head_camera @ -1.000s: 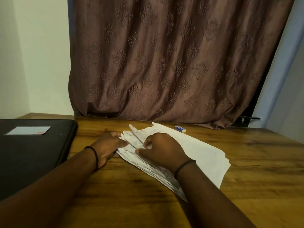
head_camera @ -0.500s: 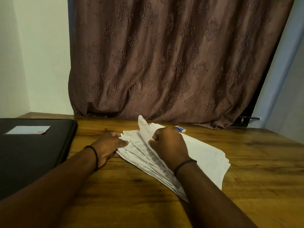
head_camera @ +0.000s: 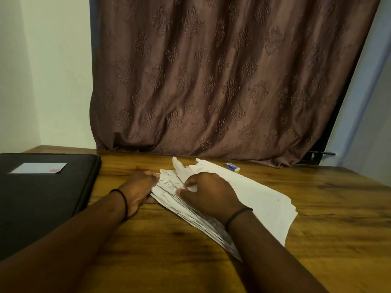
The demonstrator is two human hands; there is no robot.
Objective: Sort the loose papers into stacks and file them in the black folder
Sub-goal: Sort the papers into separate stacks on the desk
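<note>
Looking down through the head camera, I take the brown curtain [head_camera: 211,81] first: it hangs behind the loose papers [head_camera: 264,204] and reaches the far edge of the wooden table [head_camera: 338,218] that carries them. The black folder [head_camera: 42,197] lies closed to the left of the papers, well apart from them, so I judge that filing has not begun and sorting is the step in hand.

The papers themselves form one fanned, untidy pile, not separate stacks. The left hand [head_camera: 139,187] grips the papers' left edge, fingers curled over it, which I read as an anchor so the pile cannot slide. The right hand [head_camera: 211,193] rests on top of the papers with its fingers curled, pinching one sheet [head_camera: 179,168] whose torn far corner stands up off the rest; I judge it is being peeled free for sorting.

A small eraser [head_camera: 232,166] lies just beyond the papers' far edge, out of the way.
</note>
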